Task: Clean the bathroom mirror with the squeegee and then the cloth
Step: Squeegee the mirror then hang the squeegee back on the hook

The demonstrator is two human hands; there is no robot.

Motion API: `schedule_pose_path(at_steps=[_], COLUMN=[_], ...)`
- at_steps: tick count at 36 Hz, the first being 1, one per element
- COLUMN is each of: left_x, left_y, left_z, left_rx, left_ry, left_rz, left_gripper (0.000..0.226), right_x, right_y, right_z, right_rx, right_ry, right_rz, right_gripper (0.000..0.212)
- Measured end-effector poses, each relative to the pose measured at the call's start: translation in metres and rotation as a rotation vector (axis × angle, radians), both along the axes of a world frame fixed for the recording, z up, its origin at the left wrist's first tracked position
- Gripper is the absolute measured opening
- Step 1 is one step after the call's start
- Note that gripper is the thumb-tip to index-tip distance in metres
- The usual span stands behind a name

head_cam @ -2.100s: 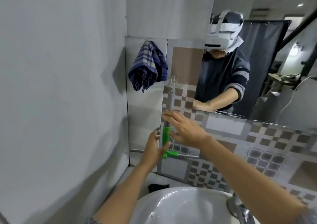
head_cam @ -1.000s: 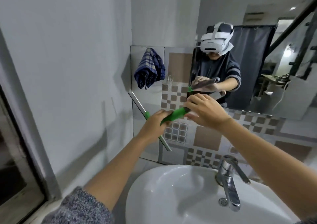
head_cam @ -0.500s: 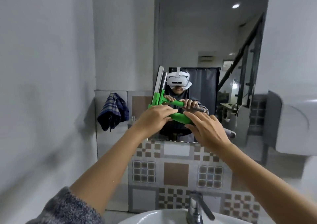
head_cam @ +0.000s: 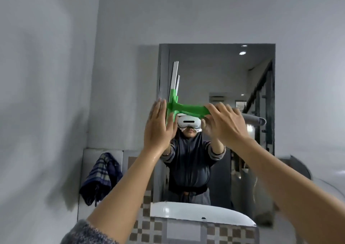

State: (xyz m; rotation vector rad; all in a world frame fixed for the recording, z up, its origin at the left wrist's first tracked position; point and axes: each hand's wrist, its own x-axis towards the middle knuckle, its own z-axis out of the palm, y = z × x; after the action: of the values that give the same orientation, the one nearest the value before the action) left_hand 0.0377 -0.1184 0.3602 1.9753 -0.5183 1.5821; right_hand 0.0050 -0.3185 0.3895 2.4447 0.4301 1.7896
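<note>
The green squeegee is raised against the left part of the bathroom mirror, with its pale blade standing upright along the mirror's left edge. My right hand grips the green handle, which points to the right. My left hand is flat with fingers straight up, pressed beside the blade head. A blue plaid cloth hangs on the wall at lower left, below and left of the mirror.
The mirror reflects a person with a headset and the white sink. Checked brown tiles run below the mirror. A plain grey wall stands close on the left. A white rounded fixture juts out at right.
Both hands lifted the squeegee from down by the sink up to the mirror. The blade turned upright, my left hand let go of the handle and flattened, and my view tilted upward.
</note>
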Motion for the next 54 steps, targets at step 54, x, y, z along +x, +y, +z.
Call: schedule_pose_path(at_steps=[54], left_x=[0.063], left_y=[0.004], left_z=[-0.081], left_rx=[0.022], left_ry=[0.169], left_rz=[0.031], left_gripper=[0.074], right_x=[0.013], right_y=[0.035], right_z=[0.102], right_rx=[0.005], right_ry=[0.052], right_rz=[-0.025], right_gripper=[0.033])
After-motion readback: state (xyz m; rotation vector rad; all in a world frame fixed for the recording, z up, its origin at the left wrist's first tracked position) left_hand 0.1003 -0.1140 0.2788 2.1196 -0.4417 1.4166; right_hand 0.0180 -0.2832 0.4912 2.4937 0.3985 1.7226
